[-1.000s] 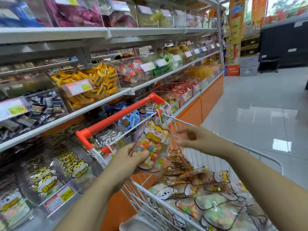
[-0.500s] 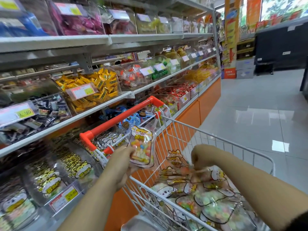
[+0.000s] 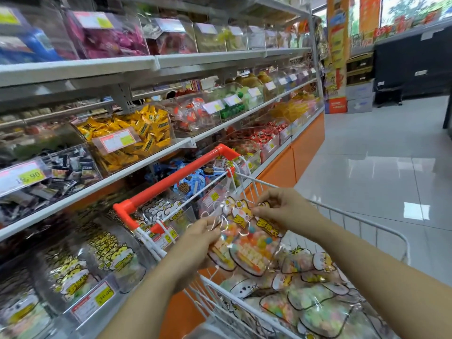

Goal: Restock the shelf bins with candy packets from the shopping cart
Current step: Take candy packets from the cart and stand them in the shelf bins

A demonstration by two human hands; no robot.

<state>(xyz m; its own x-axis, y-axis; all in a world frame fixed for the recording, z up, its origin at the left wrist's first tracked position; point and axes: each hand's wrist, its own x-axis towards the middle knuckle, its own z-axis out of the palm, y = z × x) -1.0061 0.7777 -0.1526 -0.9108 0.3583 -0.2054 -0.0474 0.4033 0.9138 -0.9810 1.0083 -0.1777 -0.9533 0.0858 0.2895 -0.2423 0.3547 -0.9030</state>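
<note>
Two clear candy packets (image 3: 247,243) with cartoon cats and coloured sweets are held together above the white wire shopping cart (image 3: 381,228). My left hand (image 3: 195,243) grips their left side from below. My right hand (image 3: 283,209) pinches the top of the right packet. Several more of the same packets (image 3: 315,304) lie piled in the cart. Clear shelf bins (image 3: 73,272) on the lowest shelf at the left hold matching cat packets behind yellow price tags.
The cart's red handle (image 3: 171,182) lies against the shelving at the left. Upper shelves carry bins of yellow (image 3: 137,133), black and pink sweets. An orange cabinet base (image 3: 303,148) runs along the aisle. Grey tiled floor (image 3: 379,167) stretches to the right.
My right hand rose out of the cart with a second packet and brought it beside the one in my left hand. My left hand moved right, away from the shelf.
</note>
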